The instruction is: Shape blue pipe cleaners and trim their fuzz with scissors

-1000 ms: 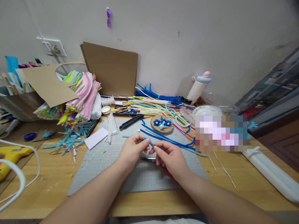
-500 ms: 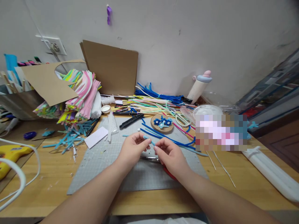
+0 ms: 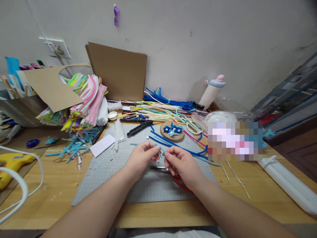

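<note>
Over the grey cutting mat (image 3: 104, 185), my left hand (image 3: 143, 159) pinches a short light-blue pipe cleaner (image 3: 162, 150) between thumb and fingers. My right hand (image 3: 183, 166) has its thumb and forefinger closed on the other end of it, the two hands a small gap apart. Beneath the right hand lies a pair of red-handled scissors (image 3: 182, 185), partly covered. Just beyond the hands are several long blue pipe cleaners (image 3: 170, 142) and a round wood slice (image 3: 162, 133) bearing small blue flowers (image 3: 177, 129).
Left on the mat are a white card (image 3: 102, 145) and black cutter (image 3: 140, 128). A yellow glue gun (image 3: 16, 162) with its white cord lies far left. Bundled pipe cleaners (image 3: 84, 102) and cardboard (image 3: 119, 71) stand behind. To the right are metal wires (image 3: 239, 181) and a white wrapped package (image 3: 287, 183).
My right hand's fingers have curled in more and shifted slightly around the pipe cleaner's end. More of the red scissor handle shows. My left hand has barely moved.
</note>
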